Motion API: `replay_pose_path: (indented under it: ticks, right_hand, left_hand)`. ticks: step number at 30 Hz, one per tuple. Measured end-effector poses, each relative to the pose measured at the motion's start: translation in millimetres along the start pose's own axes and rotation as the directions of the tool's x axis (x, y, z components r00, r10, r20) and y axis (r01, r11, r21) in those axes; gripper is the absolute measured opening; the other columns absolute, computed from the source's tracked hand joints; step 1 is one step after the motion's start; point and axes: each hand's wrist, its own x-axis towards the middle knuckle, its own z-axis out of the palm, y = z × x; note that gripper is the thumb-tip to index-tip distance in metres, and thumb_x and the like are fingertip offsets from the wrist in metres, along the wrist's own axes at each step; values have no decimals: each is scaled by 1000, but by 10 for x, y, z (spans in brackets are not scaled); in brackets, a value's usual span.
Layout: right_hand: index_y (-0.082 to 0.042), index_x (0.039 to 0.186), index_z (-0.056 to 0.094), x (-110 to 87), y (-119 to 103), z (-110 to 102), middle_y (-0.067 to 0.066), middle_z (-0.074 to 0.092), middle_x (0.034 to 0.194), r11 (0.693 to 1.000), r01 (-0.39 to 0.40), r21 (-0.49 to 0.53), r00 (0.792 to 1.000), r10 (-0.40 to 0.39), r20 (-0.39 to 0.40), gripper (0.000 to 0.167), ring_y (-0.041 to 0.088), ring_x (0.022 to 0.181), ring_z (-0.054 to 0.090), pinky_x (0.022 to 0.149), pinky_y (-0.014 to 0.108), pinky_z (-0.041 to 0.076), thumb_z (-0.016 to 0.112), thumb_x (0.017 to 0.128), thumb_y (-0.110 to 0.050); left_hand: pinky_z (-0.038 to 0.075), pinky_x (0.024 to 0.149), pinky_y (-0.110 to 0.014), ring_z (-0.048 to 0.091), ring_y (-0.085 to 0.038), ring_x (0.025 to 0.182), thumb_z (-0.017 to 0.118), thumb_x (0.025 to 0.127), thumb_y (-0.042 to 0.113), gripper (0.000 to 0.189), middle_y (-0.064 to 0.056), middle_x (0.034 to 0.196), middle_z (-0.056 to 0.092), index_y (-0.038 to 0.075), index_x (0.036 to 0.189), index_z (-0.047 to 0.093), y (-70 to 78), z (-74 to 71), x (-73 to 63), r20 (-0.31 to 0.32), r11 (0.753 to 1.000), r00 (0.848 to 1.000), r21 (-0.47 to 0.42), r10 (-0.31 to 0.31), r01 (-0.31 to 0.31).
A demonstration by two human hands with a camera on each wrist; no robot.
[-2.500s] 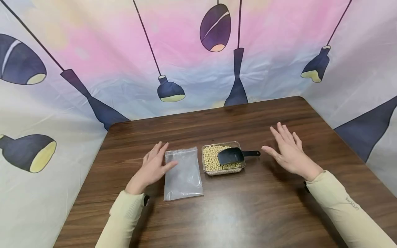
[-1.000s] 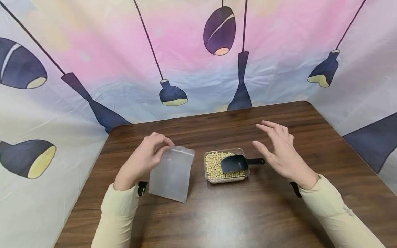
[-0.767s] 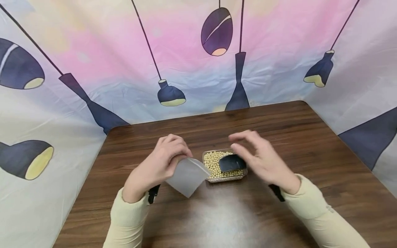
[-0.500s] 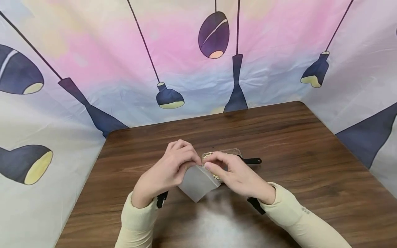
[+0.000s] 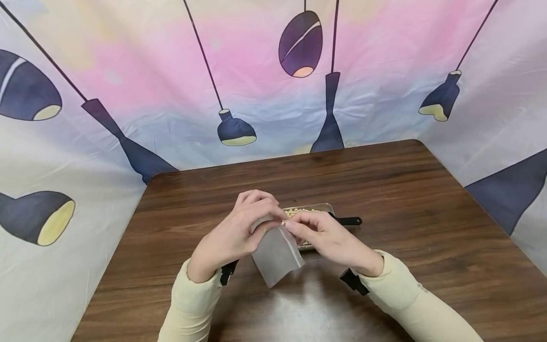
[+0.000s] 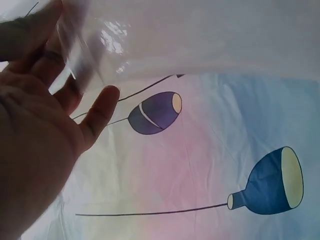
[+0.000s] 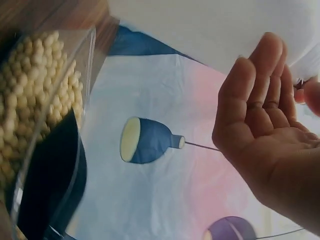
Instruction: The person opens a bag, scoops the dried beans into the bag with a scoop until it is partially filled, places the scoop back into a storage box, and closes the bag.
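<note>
A clear zip-lock bag [image 5: 277, 256] hangs tilted above the table. My left hand [image 5: 235, 232] pinches its top edge between thumb and fingers; that same bag [image 6: 200, 40] spreads across the top of the left wrist view. With thumb and forefinger my right hand [image 5: 335, 237] pinches the zip edge close to the left fingertips. Behind the right hand is a clear plastic container [image 5: 325, 207] of pale yellow soybeans [image 7: 37, 80], partly hidden. A black scoop [image 7: 55, 185] lies on the beans, its handle [image 5: 351, 221] sticking out to the right.
The dark wood-grain table [image 5: 376, 180] reaches back to a cloth backdrop [image 5: 265, 61] printed with hanging lamps. Black wrist straps [image 5: 353, 281] sit at both cuffs.
My left hand has picked the bag up off the table and brought it right. My right hand has come left, past the scoop, and taken hold of the bag's zip edge.
</note>
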Motion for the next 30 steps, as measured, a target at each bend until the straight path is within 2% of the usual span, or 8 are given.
replay_pose_path:
  ticks: [3,6,13,17,21,26,29,30]
  right_hand:
    - [-5,106,65,20,21,-14,7,66,99,997,-35,73,999,32,38,27,24,88,65,79,44,53,47,104,-25]
    - [-4,107,64,43,45,-27,9,64,100,994,-54,92,997,48,61,27,25,89,64,80,44,53,48,104,-26]
    - [0,112,62,75,111,-63,8,62,99,976,-118,181,990,101,100,28,21,88,62,79,40,53,53,102,-25]
    - [3,108,61,85,147,-79,7,60,97,967,-92,239,991,66,113,26,16,88,59,79,34,51,54,101,-20]
    - [5,101,60,86,167,-90,6,58,92,966,-57,254,994,32,102,21,14,85,56,75,29,48,54,101,-16]
    - [3,98,60,93,167,-81,5,56,90,972,-60,225,996,42,83,20,14,82,53,72,29,45,54,101,-16]
    - [1,102,61,91,164,-63,7,61,92,977,-65,202,998,60,33,21,16,83,57,74,31,48,53,102,-18]
    - [0,103,62,90,158,-54,7,62,92,980,-64,188,998,64,3,21,16,83,57,74,32,49,53,102,-19]
  left_hand:
    - [31,103,-45,52,-20,109,68,88,0,20,4,102,63,13,103,65,-8,21,-3,-26,1000,1000,26,1,-1]
    - [31,103,-44,53,-21,109,68,88,-1,19,2,104,63,11,102,65,-14,37,0,-34,999,999,35,2,0]
    - [33,101,-41,53,-20,109,67,88,-1,20,2,104,63,10,104,64,-21,84,42,-32,998,998,-46,47,-48]
    - [35,100,-41,55,-19,105,69,86,-3,22,0,103,63,8,104,64,-36,118,74,-56,993,995,-84,78,-83]
    - [36,99,-40,55,-19,104,70,86,-2,22,-1,103,63,7,105,63,-43,134,89,-76,992,994,-93,75,-82]
    - [35,101,-41,53,-21,109,71,86,0,25,-4,108,62,5,108,61,-17,129,93,-87,997,994,-37,63,-67]
    - [32,104,-43,46,-27,121,74,85,6,35,-10,125,54,3,116,57,4,133,90,-129,998,992,58,6,1]
    - [32,103,-42,44,-28,120,75,85,9,37,-12,127,51,2,117,55,15,135,90,-150,995,988,97,-21,36]
